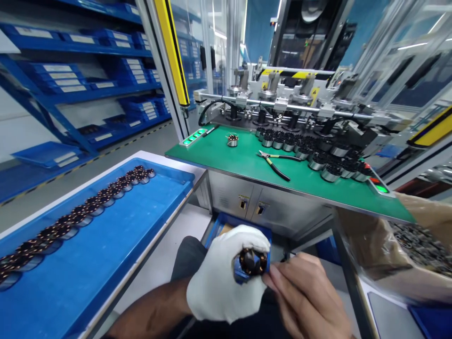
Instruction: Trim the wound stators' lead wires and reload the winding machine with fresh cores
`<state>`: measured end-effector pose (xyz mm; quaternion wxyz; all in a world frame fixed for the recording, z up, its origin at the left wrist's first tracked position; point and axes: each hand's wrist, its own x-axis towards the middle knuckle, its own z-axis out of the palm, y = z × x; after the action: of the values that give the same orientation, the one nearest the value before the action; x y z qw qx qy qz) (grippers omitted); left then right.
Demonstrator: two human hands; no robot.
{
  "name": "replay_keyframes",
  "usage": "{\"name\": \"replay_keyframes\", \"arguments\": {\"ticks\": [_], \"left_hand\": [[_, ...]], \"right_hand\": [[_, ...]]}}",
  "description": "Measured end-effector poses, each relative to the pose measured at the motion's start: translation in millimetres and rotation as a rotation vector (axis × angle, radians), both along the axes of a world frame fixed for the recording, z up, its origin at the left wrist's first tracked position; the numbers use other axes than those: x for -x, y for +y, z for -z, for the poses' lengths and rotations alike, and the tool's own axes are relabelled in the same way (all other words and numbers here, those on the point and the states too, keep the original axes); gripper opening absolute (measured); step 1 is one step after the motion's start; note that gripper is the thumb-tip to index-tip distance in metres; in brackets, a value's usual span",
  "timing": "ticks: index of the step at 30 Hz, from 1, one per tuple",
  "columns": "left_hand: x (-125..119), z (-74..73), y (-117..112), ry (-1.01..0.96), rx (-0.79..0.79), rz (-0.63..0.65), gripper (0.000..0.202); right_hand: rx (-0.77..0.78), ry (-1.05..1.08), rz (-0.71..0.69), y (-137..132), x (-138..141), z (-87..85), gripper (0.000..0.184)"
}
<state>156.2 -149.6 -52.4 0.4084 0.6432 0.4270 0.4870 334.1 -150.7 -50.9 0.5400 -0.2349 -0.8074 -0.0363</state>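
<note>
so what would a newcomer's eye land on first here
The white-gloved left hand, low in the middle, gripping a copper-wound part while the bare right hand touches its edge. Next, the blue tray at left with a long diagonal row of similar parts, and the green bench beyond, with pliers lying on it.

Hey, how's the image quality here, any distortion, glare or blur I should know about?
Head view: the wide lens slants the yellow-striped post and stretches the blue shelving toward the edges; lighting is even with soft shadows; ceiling strips glare at upper right; the gloved left hand and copper-wound part look sharp.
</note>
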Motion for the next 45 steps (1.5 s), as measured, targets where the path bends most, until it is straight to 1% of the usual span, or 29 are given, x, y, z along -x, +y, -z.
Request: {"name": "replay_keyframes", "arguments": {"ticks": [3, 5, 8, 10, 12, 13, 14, 15, 16, 17, 18, 19, 20, 21, 23, 24, 26, 28, 30, 32, 33, 34, 36, 37, 38, 39, 41, 43, 45], "left_hand": [[-3.3, 8.2, -2.6, -0.006, -0.052, -0.076, 0.022], [-5.0, 16.0, -4.5, -0.007, -0.1, -0.12, 0.028], [-8.2, 23.3, -8.7, -0.027, -0.211, -0.158, 0.041], [-9.3, 22.0, -10.1, -0.099, -0.244, -0.143, 0.05], [-6.1, 16.9, -7.5, -0.216, -0.141, -0.071, 0.065], [-2.5, 13.9, -4.4, -0.281, -0.053, -0.04, 0.071], [2.5, 11.3, -0.4, -0.326, 0.057, -0.004, 0.07], [8.2, 9.4, 4.3, -0.341, 0.179, 0.05, 0.062], [14.1, 8.4, 9.0, -0.328, 0.304, 0.136, 0.054], [19.6, 8.1, 13.4, -0.291, 0.42, 0.252, 0.059], [24.1, 8.5, 16.8, -0.233, 0.519, 0.374, 0.071], [27.2, 9.2, 19.1, -0.18, 0.581, 0.476, 0.077], [28.7, 10.0, 20.1, -0.161, 0.599, 0.53, 0.077], [28.7, 10.7, 20.1, -0.184, 0.591, 0.53, 0.073], [24.9, 11.2, 17.6, -0.333, 0.541, 0.454, 0.053], [22.0, 10.9, 15.9, -0.442, 0.518, 0.43, 0.049], [16.1, 8.8, 12.9, -0.647, 0.447, 0.421, 0.051], [12.3, 5.3, 12.2, -0.8, 0.351, 0.405, 0.036], [11.6, 2.4, 15.0, -0.896, 0.3, 0.357, 0.023], [13.9, 2.9, 20.3, -0.859, 0.332, 0.312, 0.019], [15.8, 4.9, 22.9, -0.768, 0.376, 0.32, 0.025], [17.9, 7.7, 25.2, -0.638, 0.425, 0.35, 0.038], [21.2, 14.5, 27.2, -0.367, 0.528, 0.469, 0.064], [21.8, 17.4, 26.8, -0.285, 0.566, 0.536, 0.068], [21.5, 19.3, 25.7, -0.253, 0.584, 0.582, 0.068], [20.4, 20.0, 24.0, -0.273, 0.589, 0.596, 0.063], [16.3, 17.4, 20.3, -0.413, 0.588, 0.555, 0.05], [11.9, 10.8, 17.9, -0.619, 0.534, 0.463, 0.055], [9.2, 3.9, 18.7, -0.841, 0.438, 0.378, 0.052]], "right_hand": [[0.007, 0.031, 0.048, -1.2, 4.7, 0.4, 0.018], [0.048, 0.057, 0.04, -1.0, 9.3, -0.3, 0.022], [0.192, 0.171, -0.01, -0.3, 17.6, 1.6, 0.023], [0.31, 0.272, -0.04, 1.2, 22.2, 5.0, 0.02], [0.361, 0.338, -0.061, 4.2, 23.8, 7.9, 0.019], [0.356, 0.341, -0.07, 6.0, 23.2, 8.7, 0.02], [0.34, 0.328, -0.079, 7.8, 21.7, 8.9, 0.02], [0.325, 0.302, -0.092, 9.4, 19.5, 8.5, 0.021], [0.313, 0.268, -0.109, 10.6, 16.9, 7.7, 0.023], [0.308, 0.233, -0.126, 11.4, 14.2, 6.7, 0.023], [0.303, 0.198, -0.137, 11.9, 11.7, 5.7, 0.023], [0.289, 0.164, -0.138, 12.1, 9.6, 4.8, 0.022], [0.265, 0.132, -0.125, 12.2, 8.3, 4.1, 0.02], [0.239, 0.106, -0.095, 12.3, 7.7, 3.6, 0.019], [0.2, 0.102, -0.008, 13.0, 8.8, 3.0, 0.017], [0.205, 0.124, 0.03, 13.7, 10.1, 2.6, 0.016], [0.264, 0.197, 0.06, 15.6, 12.8, 1.2, 0.014], [0.323, 0.251, 0.021, 17.9, 14.0, -1.0, 0.015], [0.339, 0.25, -0.055, 20.2, 12.6, -3.4, 0.016], [0.32, 0.194, -0.128, 22.2, 9.1, -5.5, 0.017], [0.3, 0.157, -0.154, 23.3, 7.1, -6.4, 0.018], [0.278, 0.122, -0.167, 24.3, 5.1, -7.2, 0.019], [0.228, 0.059, -0.179, 26.0, 1.7, -8.9, 0.02], [0.199, 0.039, -0.179, 26.5, 0.6, -9.6, 0.02], [0.173, 0.025, -0.174, 26.7, 0.0, -10.2, 0.019], [0.153, 0.013, -0.157, 26.5, 0.0, -10.6, 0.018], [0.139, 0.009, -0.084, 25.3, 1.4, -11.2, 0.018], [0.175, 0.029, 0.012, 23.8, 3.7, -12.3, 0.015], [0.233, 0.076, 0.043, 23.4, 5.4, -15.1, 0.014]]}}
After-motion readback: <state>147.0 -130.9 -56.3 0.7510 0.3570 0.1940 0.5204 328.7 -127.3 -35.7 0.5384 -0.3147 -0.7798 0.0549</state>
